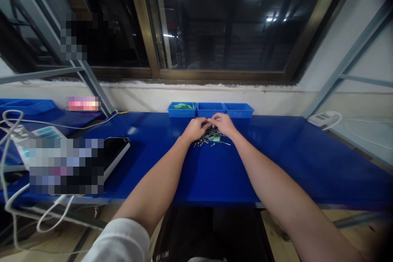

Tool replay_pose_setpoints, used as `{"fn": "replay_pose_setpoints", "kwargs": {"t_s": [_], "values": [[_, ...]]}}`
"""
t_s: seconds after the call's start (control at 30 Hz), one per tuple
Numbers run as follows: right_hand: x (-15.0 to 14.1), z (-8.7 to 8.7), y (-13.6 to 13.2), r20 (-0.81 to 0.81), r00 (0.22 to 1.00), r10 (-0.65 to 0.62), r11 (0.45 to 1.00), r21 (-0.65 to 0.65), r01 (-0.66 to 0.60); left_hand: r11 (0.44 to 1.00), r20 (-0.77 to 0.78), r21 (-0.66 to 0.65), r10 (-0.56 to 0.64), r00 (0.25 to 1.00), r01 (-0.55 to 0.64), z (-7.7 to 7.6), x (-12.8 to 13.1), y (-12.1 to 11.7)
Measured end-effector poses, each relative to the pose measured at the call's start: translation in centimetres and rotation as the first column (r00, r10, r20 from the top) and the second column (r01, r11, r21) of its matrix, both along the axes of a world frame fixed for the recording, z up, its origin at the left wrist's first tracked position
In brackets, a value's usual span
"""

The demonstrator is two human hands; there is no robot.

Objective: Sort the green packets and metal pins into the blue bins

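Note:
A pile of small, thin metal pins, rivet-like in shape (211, 132), lies on the blue tabletop (215, 176). Over the pile's left side, my left hand (196, 128) has its thumb and fingers brought together. My right hand (223, 123) pinches at the pile's upper right, its fingertips nearly meeting those of the left. Whatever sits between the fingertips is too small to make out. A green scrap (216, 139) shows among the pins, and one long pin (226, 143) sticks out at the lower right.
Three blue bins stand behind my hands: a left one (182, 113) with green packets, a middle one (210, 113) and a right one (239, 114). A tablet-like device (115, 151) and white cables (6, 196) are at left. A white power strip (322, 118) lies right.

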State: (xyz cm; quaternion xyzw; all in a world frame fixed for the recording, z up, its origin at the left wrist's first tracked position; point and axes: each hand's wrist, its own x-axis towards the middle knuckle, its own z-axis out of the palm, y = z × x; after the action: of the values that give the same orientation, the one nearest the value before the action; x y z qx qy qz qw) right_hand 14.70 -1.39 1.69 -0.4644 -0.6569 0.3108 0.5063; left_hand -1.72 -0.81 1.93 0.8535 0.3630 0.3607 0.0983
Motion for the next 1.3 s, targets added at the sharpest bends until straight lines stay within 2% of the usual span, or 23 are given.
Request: {"fn": "replay_pose_setpoints", "kwargs": {"t_s": [0.1, 0.23, 0.53, 0.67, 0.73, 0.8, 0.93, 1.0, 1.1, 1.23, 1.3], "values": [[0.2, 0.0, 0.2, -0.015, 0.999, -0.032, 0.998, 0.046, 0.032, 1.0, -0.01, 0.006, 0.03, 1.0, -0.03, 0.0, 0.0, 0.0], [0.5, -0.1, 0.3, -0.066, 0.998, 0.012, 0.999, 0.046, -0.009, 0.998, -0.008, -0.008, 0.064, 0.998, -0.064, 0.1, -0.1, 0.0], [0.7, -0.2, 0.3, -0.13, 0.989, 0.065, 0.998, 0.03, -0.062, 0.998, -0.009, -0.014, 0.058, 0.998, -0.058, 0.0, -0.1, 0.1], [0.9, -0.3, 0.6, -0.103, 0.995, -0.015, 0.998, 0.056, 0.021, 0.998, 0.011, -0.036, 0.048, 0.999, -0.048, -0.4, -0.1, 0.3], [1.1, -0.5, 0.7, -0.04, 0.991, -0.129, 0.985, 0.11, 0.133, 0.997, 0.031, -0.042, 0.068, 0.997, -0.067, -0.7, -0.1, 0.6], [1.4, -0.6, 0.9, 0.096, 0.96, -0.264, 0.95, 0.2, 0.241, 0.994, 0.037, -0.041, 0.106, 0.994, -0.104, -1.0, -0.2, 0.8], [1.8, -0.7, 1.2, 0.399, 0.8, -0.447, 0.881, 0.349, 0.318, 0.989, 0.011, -0.033, 0.147, 0.989, -0.147, -1.3, -0.3, 1.1], [2.0, -0.8, 1.4, 0.488, 0.732, -0.476, 0.875, 0.343, 0.34, 0.987, -0.008, -0.031, 0.155, 0.988, -0.155, -1.3, -0.2, 1.2], [2.3, -1.3, 1.8, 0.58, 0.676, -0.455, 0.89, 0.28, 0.36, 0.985, -0.036, -0.034, 0.167, 0.985, -0.168, -1.4, -0.1, 1.2], [2.7, -2.1, 2.2, 0.626, 0.671, -0.398, 0.913, 0.196, 0.358, 0.984, -0.065, -0.035, 0.17, 0.983, -0.172, -1.5, -0.1, 1.2], [2.7, -2.1, 2.3, 0.598, 0.682, -0.422, 0.905, 0.226, 0.361, 0.986, -0.095, -0.022, 0.161, 0.982, -0.164, -1.5, -0.2, 1.2]]}}
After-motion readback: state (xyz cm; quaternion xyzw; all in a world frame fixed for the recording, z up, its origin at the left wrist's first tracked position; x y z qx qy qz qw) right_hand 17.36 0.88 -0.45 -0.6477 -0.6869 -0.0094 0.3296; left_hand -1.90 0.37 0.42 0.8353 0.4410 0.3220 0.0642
